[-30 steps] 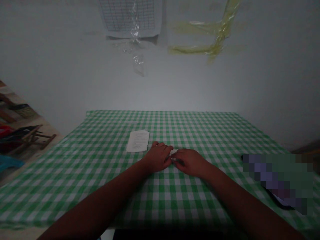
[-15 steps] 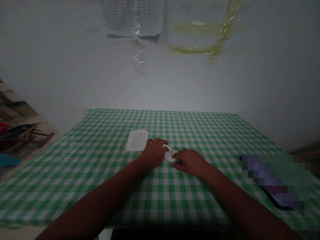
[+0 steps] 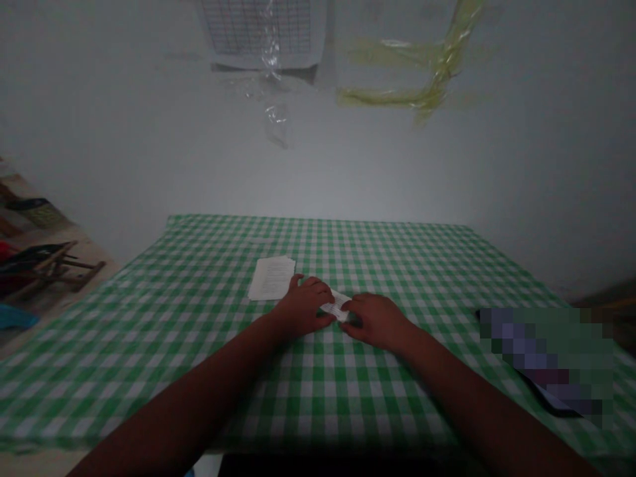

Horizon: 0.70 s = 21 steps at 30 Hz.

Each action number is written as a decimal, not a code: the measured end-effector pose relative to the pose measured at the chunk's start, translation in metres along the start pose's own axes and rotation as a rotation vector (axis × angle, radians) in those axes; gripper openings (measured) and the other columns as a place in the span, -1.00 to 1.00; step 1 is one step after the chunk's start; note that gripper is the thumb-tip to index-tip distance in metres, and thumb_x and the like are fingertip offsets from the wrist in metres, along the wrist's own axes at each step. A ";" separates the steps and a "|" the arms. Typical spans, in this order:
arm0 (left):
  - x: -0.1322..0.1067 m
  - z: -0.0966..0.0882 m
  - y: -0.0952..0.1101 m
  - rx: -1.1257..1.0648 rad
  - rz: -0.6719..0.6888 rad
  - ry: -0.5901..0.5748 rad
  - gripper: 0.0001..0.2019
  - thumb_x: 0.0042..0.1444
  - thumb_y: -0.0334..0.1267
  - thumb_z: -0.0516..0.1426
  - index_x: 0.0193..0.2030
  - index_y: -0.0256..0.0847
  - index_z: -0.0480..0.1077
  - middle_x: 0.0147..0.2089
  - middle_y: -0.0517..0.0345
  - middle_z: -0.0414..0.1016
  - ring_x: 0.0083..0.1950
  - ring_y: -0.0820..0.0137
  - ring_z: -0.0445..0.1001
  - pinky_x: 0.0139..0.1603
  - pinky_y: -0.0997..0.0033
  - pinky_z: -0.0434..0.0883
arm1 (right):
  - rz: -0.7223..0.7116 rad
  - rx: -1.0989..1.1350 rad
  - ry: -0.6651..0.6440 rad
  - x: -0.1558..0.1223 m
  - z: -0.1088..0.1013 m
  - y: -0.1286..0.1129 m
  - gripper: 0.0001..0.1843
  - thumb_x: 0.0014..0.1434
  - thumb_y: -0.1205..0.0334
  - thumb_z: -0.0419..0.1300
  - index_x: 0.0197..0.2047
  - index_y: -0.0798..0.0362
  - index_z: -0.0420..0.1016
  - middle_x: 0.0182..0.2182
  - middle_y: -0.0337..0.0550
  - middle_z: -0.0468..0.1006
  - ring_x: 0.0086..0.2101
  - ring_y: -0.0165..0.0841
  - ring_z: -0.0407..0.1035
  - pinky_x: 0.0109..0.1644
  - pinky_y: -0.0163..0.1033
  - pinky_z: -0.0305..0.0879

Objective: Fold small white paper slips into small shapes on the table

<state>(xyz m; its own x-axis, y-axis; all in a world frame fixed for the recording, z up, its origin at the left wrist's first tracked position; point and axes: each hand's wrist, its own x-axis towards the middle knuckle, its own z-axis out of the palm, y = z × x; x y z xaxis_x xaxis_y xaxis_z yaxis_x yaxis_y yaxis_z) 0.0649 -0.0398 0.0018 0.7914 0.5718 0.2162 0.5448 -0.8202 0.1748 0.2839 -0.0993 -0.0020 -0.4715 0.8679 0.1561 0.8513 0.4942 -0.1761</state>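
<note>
A small piece of folded printed paper [image 3: 336, 305] lies low over the checked tablecloth, between my two hands. Its left end is pinched by my left hand [image 3: 305, 307], thumb below and fingers above. My right hand [image 3: 373, 320] grips the right end between thumb and curled fingers. Part of the paper is covered by the fingers, so its folds are hard to make out. Just left of my left hand lies a stack of printed sheets [image 3: 271, 278], its edges slightly uneven.
A green and white checked cloth [image 3: 397, 258] covers the table, which meets a pale wall [image 3: 318, 172]. On the right lies a dark-edged flat object [image 3: 551, 364], mostly pixelated. A wooden folding frame [image 3: 64, 265] stands on the floor at left.
My left thumb has shifted down and out along the paper's lower edge. The paper looks slightly flatter between my hands. The stack stays where it was.
</note>
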 end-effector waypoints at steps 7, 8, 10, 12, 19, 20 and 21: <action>0.002 0.008 -0.006 -0.004 0.001 0.022 -0.75 0.18 -0.05 0.21 -0.07 -0.09 0.45 0.04 0.12 0.52 0.16 0.18 0.34 0.31 -0.17 -0.08 | -0.044 0.045 0.040 0.000 -0.003 0.002 -0.68 0.22 0.11 0.22 0.03 0.00 0.51 -0.16 -0.04 0.55 -0.13 -0.18 0.38 -0.09 -0.12 0.27; 0.002 0.008 -0.006 -0.007 0.000 0.025 -0.76 0.19 -0.05 0.20 -0.08 -0.09 0.45 0.03 0.12 0.52 0.16 0.19 0.35 0.32 -0.17 -0.09 | -0.050 0.041 0.044 0.001 -0.003 0.002 -0.68 0.23 0.15 0.21 0.05 0.00 0.50 -0.16 -0.04 0.54 -0.13 -0.18 0.37 -0.08 -0.11 0.27; 0.002 0.009 -0.006 -0.012 0.001 0.027 -0.77 0.20 -0.05 0.19 -0.07 -0.08 0.46 0.03 0.12 0.52 0.16 0.20 0.34 0.33 -0.16 -0.09 | -0.059 0.025 0.051 0.002 -0.004 0.003 -0.66 0.24 0.22 0.19 0.08 0.00 0.49 -0.16 -0.04 0.52 -0.13 -0.18 0.36 -0.07 -0.11 0.26; 0.002 0.008 -0.007 -0.016 0.004 0.025 -0.77 0.21 -0.06 0.18 -0.07 -0.08 0.46 0.04 0.12 0.52 0.16 0.20 0.35 0.33 -0.16 -0.10 | -0.062 0.003 0.055 0.002 -0.005 0.003 -0.66 0.24 0.26 0.18 0.08 0.00 0.50 -0.18 -0.04 0.50 -0.15 -0.19 0.33 -0.09 -0.11 0.26; 0.001 0.005 -0.005 -0.022 0.000 0.016 -0.79 0.25 -0.13 0.12 -0.04 -0.07 0.47 0.05 0.13 0.52 0.16 0.20 0.35 0.32 -0.19 -0.08 | -0.089 -0.011 0.125 0.003 -0.008 0.003 -0.81 0.29 0.27 0.14 -0.14 0.05 0.59 -0.23 -0.03 0.45 -0.16 -0.20 0.25 -0.09 -0.13 0.22; 0.001 0.005 -0.004 -0.021 -0.004 0.010 -0.81 0.26 -0.15 0.11 -0.05 -0.05 0.47 0.06 0.14 0.52 0.16 0.20 0.35 0.32 -0.19 -0.07 | -0.096 -0.004 0.138 0.003 -0.008 0.003 -0.83 0.28 0.28 0.15 -0.17 0.05 0.59 -0.22 -0.03 0.45 -0.15 -0.20 0.24 -0.07 -0.12 0.21; 0.001 0.004 -0.004 -0.020 -0.007 0.004 -0.82 0.25 -0.17 0.11 -0.06 -0.04 0.48 0.06 0.15 0.52 0.17 0.20 0.34 0.32 -0.19 -0.07 | -0.103 0.004 0.151 0.002 -0.008 0.003 -0.84 0.27 0.28 0.17 -0.19 0.05 0.59 -0.20 -0.03 0.45 -0.13 -0.19 0.23 -0.05 -0.11 0.21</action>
<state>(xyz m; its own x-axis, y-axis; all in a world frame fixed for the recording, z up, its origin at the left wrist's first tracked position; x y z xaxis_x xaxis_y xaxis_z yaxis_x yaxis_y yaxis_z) 0.0649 -0.0361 -0.0029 0.7865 0.5776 0.2184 0.5448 -0.8156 0.1951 0.2868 -0.0965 0.0060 -0.5162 0.7955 0.3175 0.7991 0.5807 -0.1556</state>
